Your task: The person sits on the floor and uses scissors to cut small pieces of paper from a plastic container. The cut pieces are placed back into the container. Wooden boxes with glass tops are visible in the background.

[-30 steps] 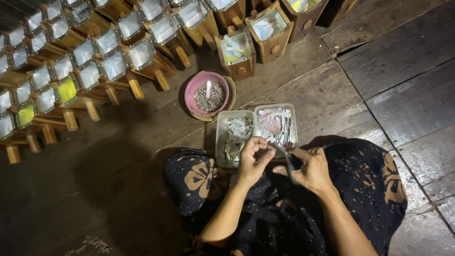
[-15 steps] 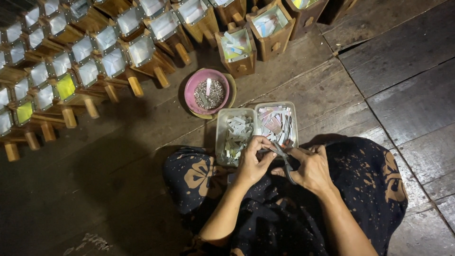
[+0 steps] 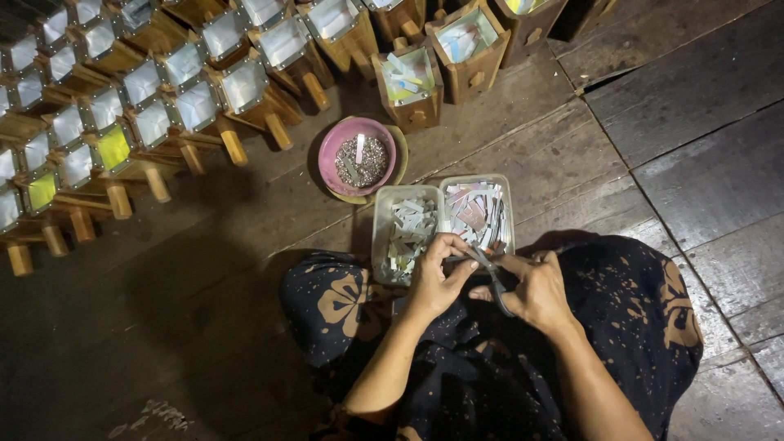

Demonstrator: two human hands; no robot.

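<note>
I sit on a dark wooden floor in a black patterned garment (image 3: 588, 343). My right hand (image 3: 535, 290) grips a pair of scissors (image 3: 490, 273), blades pointing up and left. My left hand (image 3: 437, 273) pinches a thin strip of shiny paper (image 3: 457, 258) at the blades. Both hands hover just over the near edge of two clear plastic tubs: the left tub (image 3: 378, 237) holds pale cut strips, the right tub (image 3: 508, 214) holds pinkish and silvery pieces.
A pink bowl (image 3: 335, 151) with small metal bits and a white stub sits beyond the tubs. Rows of small wooden boxes on pegs (image 3: 147, 98), with shiny tops, fill the upper left. More wooden boxes (image 3: 469, 45) with paper stand at the top centre.
Both hands have stayed over the tubs' near edge; the fingers and scissors have shifted slightly as the strip is worked at the blades.
</note>
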